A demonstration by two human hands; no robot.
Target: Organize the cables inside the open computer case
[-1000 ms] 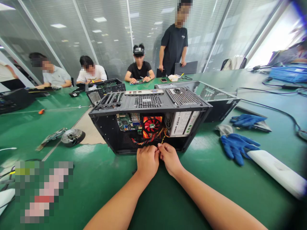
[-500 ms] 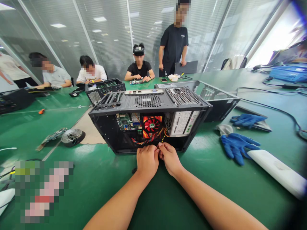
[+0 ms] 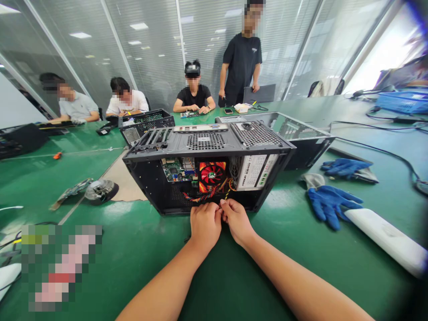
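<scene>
A black computer case (image 3: 203,151) lies on the table with its open side facing me. Inside it show a motherboard (image 3: 174,170), a red cooling fan (image 3: 211,176) and a white-labelled power supply (image 3: 257,172). Bundled coloured wires (image 3: 203,195) run below the fan. A yellow-and-black cable (image 3: 228,192) comes down to my fingertips at the case's near edge. My left hand (image 3: 205,223) and my right hand (image 3: 236,222) are closed and meet there, both pinching the cable end. Its tip is hidden by the fingers.
Blue gloves (image 3: 329,203) and a white bar-shaped object (image 3: 388,240) lie at the right. Another case (image 3: 304,142) stands behind mine. A round metal part (image 3: 101,191) sits on the left near cardboard (image 3: 125,180). Several people are across the table.
Both hands stay nearly still at the cable, with only a slight shift of the fingers. The person at the far left edge has gone out of view.
</scene>
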